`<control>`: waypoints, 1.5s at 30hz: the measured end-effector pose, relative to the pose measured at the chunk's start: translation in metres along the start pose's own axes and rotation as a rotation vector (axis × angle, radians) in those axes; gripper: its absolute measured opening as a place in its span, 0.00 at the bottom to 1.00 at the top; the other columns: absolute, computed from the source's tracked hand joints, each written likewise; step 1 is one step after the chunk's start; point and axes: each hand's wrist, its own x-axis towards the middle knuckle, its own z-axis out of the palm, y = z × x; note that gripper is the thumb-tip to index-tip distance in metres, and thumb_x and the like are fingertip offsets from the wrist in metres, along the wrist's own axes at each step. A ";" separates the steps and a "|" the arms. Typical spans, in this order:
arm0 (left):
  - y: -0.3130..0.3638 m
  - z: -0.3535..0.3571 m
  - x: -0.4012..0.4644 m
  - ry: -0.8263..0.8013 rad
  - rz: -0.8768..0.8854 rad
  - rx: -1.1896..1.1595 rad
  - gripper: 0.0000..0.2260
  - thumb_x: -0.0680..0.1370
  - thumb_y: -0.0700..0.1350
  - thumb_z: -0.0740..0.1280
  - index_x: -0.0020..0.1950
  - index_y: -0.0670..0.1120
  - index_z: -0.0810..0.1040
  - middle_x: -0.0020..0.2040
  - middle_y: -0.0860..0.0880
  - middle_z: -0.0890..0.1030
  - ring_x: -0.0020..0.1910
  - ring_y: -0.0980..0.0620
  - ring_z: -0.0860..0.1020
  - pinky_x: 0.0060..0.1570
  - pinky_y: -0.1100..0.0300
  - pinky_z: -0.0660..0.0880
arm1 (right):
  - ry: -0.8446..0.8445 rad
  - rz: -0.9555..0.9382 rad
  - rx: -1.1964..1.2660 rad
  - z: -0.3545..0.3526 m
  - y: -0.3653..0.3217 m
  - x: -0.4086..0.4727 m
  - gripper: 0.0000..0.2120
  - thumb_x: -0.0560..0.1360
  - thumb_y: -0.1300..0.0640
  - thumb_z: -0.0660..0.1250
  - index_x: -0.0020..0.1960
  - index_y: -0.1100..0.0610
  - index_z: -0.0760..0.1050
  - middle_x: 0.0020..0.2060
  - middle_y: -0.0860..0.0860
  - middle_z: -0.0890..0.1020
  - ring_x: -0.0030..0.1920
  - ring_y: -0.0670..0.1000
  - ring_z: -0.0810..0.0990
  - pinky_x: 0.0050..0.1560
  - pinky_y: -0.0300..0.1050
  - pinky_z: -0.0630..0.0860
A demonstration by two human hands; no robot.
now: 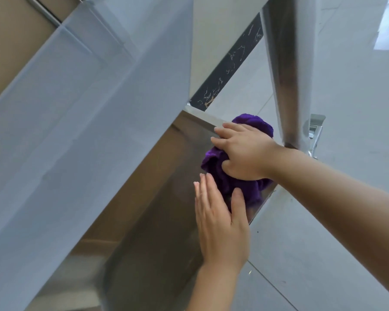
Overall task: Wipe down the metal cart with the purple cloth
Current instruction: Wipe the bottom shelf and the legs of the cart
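Pressing the purple cloth (222, 173) into the metal cart's (162, 221) shelf corner, the right hand (245, 153) grips it; the left hand (220, 223) rests flat, fingers straight.

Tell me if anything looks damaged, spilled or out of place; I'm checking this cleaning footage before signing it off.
Nothing stands out. The right hand presses the bunched purple cloth onto the metal cart near its corner, and the left hand lies flat beside it. No spills or dents show; the brown patches look like reflections.
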 end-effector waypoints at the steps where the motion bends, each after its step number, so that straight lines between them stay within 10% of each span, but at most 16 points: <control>1: 0.000 0.000 0.000 0.008 0.009 0.027 0.44 0.66 0.75 0.40 0.77 0.53 0.42 0.76 0.61 0.43 0.69 0.70 0.35 0.70 0.67 0.40 | 0.018 -0.017 -0.003 0.000 0.001 0.006 0.29 0.76 0.50 0.56 0.76 0.54 0.55 0.76 0.51 0.53 0.76 0.51 0.48 0.74 0.45 0.45; 6: 0.002 0.000 -0.001 -0.015 0.007 0.231 0.44 0.62 0.74 0.28 0.74 0.53 0.31 0.71 0.59 0.29 0.67 0.65 0.27 0.62 0.72 0.29 | 0.063 -0.067 0.016 -0.002 0.008 0.028 0.26 0.73 0.52 0.60 0.71 0.55 0.66 0.70 0.52 0.65 0.72 0.52 0.58 0.71 0.47 0.58; 10: 0.004 -0.002 -0.001 -0.060 -0.012 0.301 0.40 0.62 0.73 0.26 0.68 0.52 0.25 0.69 0.57 0.25 0.67 0.61 0.25 0.60 0.71 0.26 | 0.140 -0.009 0.164 -0.001 0.008 0.040 0.37 0.71 0.56 0.62 0.76 0.53 0.50 0.72 0.51 0.62 0.72 0.53 0.58 0.65 0.48 0.66; 18: 0.004 0.003 -0.001 -0.096 -0.016 0.478 0.47 0.59 0.69 0.17 0.73 0.47 0.30 0.72 0.52 0.29 0.71 0.56 0.29 0.67 0.62 0.30 | 0.224 0.079 0.170 0.000 0.004 0.086 0.17 0.71 0.54 0.62 0.57 0.60 0.67 0.58 0.55 0.67 0.61 0.56 0.65 0.53 0.45 0.67; 24: 0.005 0.004 0.000 -0.023 0.044 0.466 0.40 0.68 0.65 0.22 0.72 0.41 0.34 0.76 0.47 0.39 0.70 0.53 0.33 0.68 0.60 0.36 | 0.393 0.237 0.187 0.007 -0.006 0.127 0.19 0.74 0.54 0.61 0.62 0.60 0.64 0.61 0.56 0.64 0.60 0.57 0.62 0.45 0.47 0.68; 32: 0.006 0.003 -0.001 0.009 0.058 0.466 0.54 0.57 0.66 0.13 0.76 0.41 0.41 0.76 0.45 0.42 0.71 0.54 0.36 0.69 0.59 0.38 | 0.371 0.282 0.232 0.010 -0.003 0.142 0.13 0.79 0.53 0.56 0.60 0.57 0.69 0.56 0.56 0.73 0.56 0.59 0.74 0.44 0.48 0.65; 38: 0.001 0.008 -0.002 0.030 0.102 0.482 0.38 0.72 0.60 0.33 0.75 0.39 0.43 0.77 0.44 0.46 0.73 0.51 0.38 0.68 0.63 0.34 | 0.361 0.218 0.209 0.001 -0.001 0.138 0.04 0.76 0.60 0.57 0.49 0.55 0.68 0.49 0.54 0.76 0.45 0.59 0.74 0.40 0.47 0.65; 40: -0.001 0.010 -0.001 0.065 0.107 0.485 0.42 0.71 0.62 0.23 0.76 0.38 0.48 0.77 0.43 0.49 0.74 0.49 0.43 0.70 0.61 0.38 | 0.313 0.201 0.226 -0.001 -0.001 0.139 0.03 0.76 0.60 0.57 0.48 0.54 0.66 0.46 0.54 0.75 0.42 0.57 0.71 0.41 0.46 0.64; 45: 0.005 0.005 0.002 -0.002 0.047 0.478 0.48 0.62 0.65 0.16 0.75 0.41 0.38 0.75 0.48 0.36 0.69 0.55 0.32 0.66 0.61 0.33 | 0.091 0.298 0.467 -0.006 0.009 0.144 0.26 0.69 0.44 0.68 0.63 0.54 0.68 0.58 0.54 0.76 0.57 0.58 0.74 0.55 0.48 0.73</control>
